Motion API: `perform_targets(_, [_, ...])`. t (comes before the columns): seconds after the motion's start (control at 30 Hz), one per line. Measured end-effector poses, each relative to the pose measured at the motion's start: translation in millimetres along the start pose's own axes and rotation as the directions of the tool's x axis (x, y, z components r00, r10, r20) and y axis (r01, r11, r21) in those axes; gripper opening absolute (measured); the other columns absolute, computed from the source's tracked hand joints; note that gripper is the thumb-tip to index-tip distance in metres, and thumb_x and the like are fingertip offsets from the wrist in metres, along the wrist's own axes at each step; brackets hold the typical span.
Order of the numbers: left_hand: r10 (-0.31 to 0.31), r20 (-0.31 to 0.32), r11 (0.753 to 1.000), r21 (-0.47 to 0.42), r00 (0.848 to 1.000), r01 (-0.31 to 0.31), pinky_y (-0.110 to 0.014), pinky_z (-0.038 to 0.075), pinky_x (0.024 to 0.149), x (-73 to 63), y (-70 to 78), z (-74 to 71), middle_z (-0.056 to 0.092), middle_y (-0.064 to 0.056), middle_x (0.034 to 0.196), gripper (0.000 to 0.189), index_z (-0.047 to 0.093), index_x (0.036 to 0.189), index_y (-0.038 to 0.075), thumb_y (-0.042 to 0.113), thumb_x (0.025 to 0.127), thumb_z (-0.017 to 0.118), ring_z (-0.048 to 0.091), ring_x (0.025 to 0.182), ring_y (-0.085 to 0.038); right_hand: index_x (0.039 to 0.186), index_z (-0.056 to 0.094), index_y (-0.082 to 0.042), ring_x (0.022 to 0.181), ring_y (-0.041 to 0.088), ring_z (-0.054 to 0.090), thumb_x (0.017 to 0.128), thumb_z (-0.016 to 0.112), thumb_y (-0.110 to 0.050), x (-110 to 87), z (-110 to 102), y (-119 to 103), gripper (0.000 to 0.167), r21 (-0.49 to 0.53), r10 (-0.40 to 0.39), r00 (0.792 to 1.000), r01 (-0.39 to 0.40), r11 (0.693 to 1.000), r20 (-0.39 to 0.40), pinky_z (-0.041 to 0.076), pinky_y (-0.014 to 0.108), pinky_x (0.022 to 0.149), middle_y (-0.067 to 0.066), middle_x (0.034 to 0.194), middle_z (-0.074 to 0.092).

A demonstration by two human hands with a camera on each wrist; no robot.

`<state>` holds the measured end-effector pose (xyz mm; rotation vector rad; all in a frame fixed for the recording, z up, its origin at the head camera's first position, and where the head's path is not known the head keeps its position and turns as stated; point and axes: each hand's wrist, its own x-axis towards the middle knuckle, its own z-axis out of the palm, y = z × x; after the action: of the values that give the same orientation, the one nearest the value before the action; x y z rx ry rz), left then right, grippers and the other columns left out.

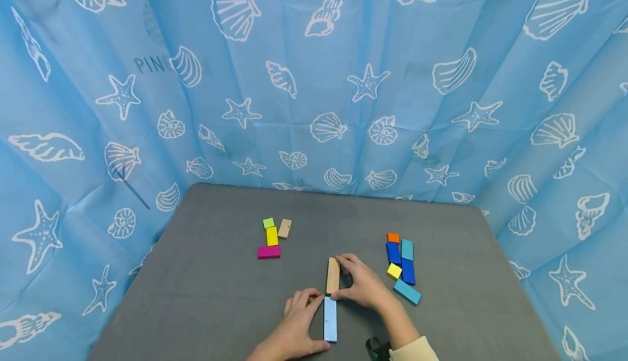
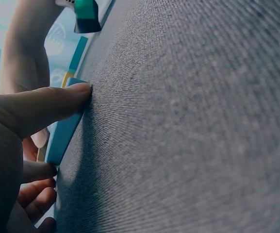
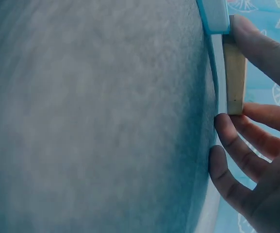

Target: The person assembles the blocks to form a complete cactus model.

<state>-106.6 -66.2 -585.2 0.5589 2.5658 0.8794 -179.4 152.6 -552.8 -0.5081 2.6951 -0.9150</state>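
A light blue block (image 1: 330, 320) lies lengthwise on the grey table. My left hand (image 1: 293, 325) grips it by its ends, thumb at the near end and forefinger at the far end; the left wrist view shows the same blue block (image 2: 64, 133) between them. End to end with it, just beyond, is a plain wooden block (image 1: 333, 275). My right hand (image 1: 365, 284) pinches this wooden block lengthwise, its thumb where the two blocks meet. In the right wrist view the wooden block (image 3: 235, 77) sits between thumb and fingers, with the remaining fingertips (image 3: 219, 158) lower down.
Left of centre lie a lime block (image 1: 268, 223), a yellow block (image 1: 272, 236), a magenta block (image 1: 269, 252) and a small wooden block (image 1: 284, 229). On the right is a group of orange, blue, teal (image 1: 407, 292) and yellow blocks. A shell-patterned blue curtain (image 1: 304, 104) surrounds the table (image 1: 206, 274).
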Motion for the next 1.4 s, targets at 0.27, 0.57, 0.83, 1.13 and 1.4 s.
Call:
perform_targets(0.27, [0.021,-0.014,1.0,0.005,1.0,-0.021,-0.05,0.035,0.104,-0.2,-1.5,-0.1,0.039,0.005,0.146,0.094,0.048,0.151,0.016,0.061,0.075,0.081,0.037,0.13,-0.02,0.145,0.054,-0.009,0.109,0.023,0.059,0.079,0.083,-0.048,2.8,2,1,0.082,-0.008,-0.019,0.999,0.02,1.0,0.025,0.052,0.053,0.089,0.011,0.144,0.053])
perform_targets(0.57, [0.041,-0.053,0.999,-0.008,0.998,-0.041,-0.056,0.036,0.105,-2.2,-1.7,0.1,0.038,-0.002,0.152,0.097,0.04,0.155,0.015,0.067,0.08,0.072,0.038,0.132,-0.024,0.146,0.054,-0.011,0.11,0.023,0.059,0.086,0.079,-0.041,0.1,4,1,0.071,0.015,-0.02,1.0,0.02,1.0,0.001,0.052,0.053,0.092,0.011,0.144,0.054])
perform_targets(0.83, [0.126,-0.157,0.992,0.036,0.979,-0.122,-0.052,0.042,0.094,12.9,-3.7,-2.6,0.044,0.004,0.155,0.065,0.049,0.151,0.024,0.058,0.097,0.056,0.048,0.126,-0.024,0.131,0.066,-0.013,0.1,0.02,0.066,0.088,0.079,-0.022,-9.4,-3,2,0.046,0.033,-0.02,0.984,0.027,0.999,-0.178,0.055,0.046,0.086,0.005,0.127,0.066])
perform_targets(1.13, [0.179,-0.172,0.974,0.168,0.969,-0.15,-0.038,0.041,0.085,15.6,-1.8,-1.8,0.046,0.009,0.156,0.055,0.055,0.147,0.026,0.047,0.097,0.062,0.048,0.115,-0.016,0.121,0.071,-0.011,0.097,0.023,0.067,0.083,0.083,-0.018,-26.4,-20,12,0.04,-0.028,0.116,0.93,-0.134,0.991,-0.349,0.055,0.045,0.08,0.005,0.117,0.071])
perform_targets(1.4, [0.148,-0.137,0.982,0.141,0.979,-0.128,-0.037,0.04,0.086,16.8,-0.4,-2.1,0.042,0.011,0.158,0.056,0.052,0.148,0.029,0.049,0.097,0.061,0.046,0.115,-0.015,0.124,0.07,-0.009,0.102,0.032,0.067,0.085,0.081,-0.016,-42.5,-35,37,0.041,-0.049,0.209,0.886,-0.252,0.967,-0.415,0.053,0.053,0.082,0.012,0.117,0.07])
